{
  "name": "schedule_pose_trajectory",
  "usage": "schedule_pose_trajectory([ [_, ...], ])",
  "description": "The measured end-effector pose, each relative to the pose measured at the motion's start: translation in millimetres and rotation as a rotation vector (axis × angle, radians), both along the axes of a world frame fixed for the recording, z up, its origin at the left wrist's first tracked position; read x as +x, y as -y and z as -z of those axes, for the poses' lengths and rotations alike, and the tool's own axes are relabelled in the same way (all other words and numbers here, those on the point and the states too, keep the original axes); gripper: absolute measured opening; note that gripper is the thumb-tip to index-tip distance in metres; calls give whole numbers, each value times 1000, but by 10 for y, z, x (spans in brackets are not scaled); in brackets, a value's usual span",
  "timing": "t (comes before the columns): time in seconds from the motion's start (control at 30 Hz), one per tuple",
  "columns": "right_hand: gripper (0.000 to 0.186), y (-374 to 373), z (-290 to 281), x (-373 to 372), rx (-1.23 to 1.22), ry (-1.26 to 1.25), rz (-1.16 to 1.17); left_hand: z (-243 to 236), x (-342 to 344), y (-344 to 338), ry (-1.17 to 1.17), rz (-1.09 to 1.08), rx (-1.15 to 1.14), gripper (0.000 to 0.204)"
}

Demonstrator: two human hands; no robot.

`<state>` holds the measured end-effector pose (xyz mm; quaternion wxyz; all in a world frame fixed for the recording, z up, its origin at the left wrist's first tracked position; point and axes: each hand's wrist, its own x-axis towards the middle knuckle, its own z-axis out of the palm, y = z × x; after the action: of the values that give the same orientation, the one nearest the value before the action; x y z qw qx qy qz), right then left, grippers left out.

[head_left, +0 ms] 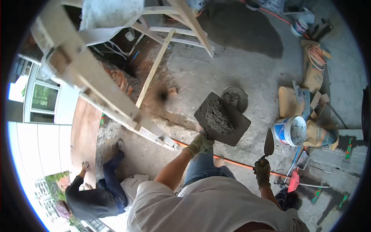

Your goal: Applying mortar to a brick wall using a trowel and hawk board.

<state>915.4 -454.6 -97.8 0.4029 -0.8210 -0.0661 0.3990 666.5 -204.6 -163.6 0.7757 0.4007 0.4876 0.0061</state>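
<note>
Floor [253, 71]: stained concrete around us.
Right grip [262, 174]: we clench a trowel [269, 143], blade pointing far.
Left grip [199, 143]: we grasp a dark square board [240, 127] by its near left side.
Mortar [218, 117]: gray, heaped on our board.
Pan [242, 99]: round, just beyond.

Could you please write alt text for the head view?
A person's gloved left hand holds a dark board bearing a heap of grey mix, while the gloved right hand holds a trowel. A wooden frame and a co-worker are at left; a bucket and sacks are at right.
</note>
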Motion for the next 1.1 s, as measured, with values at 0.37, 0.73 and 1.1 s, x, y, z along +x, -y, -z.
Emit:
schedule_pose_trajectory([
  [0.37,15,1442,146,-79,-181,-185,-245,-692,-1787,2157,-126,-282,-69,26],
  [0.73,25,239,-522,-1604,-10,-94,-505,-982,-3330,2823,-55,-709,-22,20],
  [1.1,22,-1096,-1074,-4841,267,-124,-1045,-1527,-5361,2547,-74,-992,80,20],
])
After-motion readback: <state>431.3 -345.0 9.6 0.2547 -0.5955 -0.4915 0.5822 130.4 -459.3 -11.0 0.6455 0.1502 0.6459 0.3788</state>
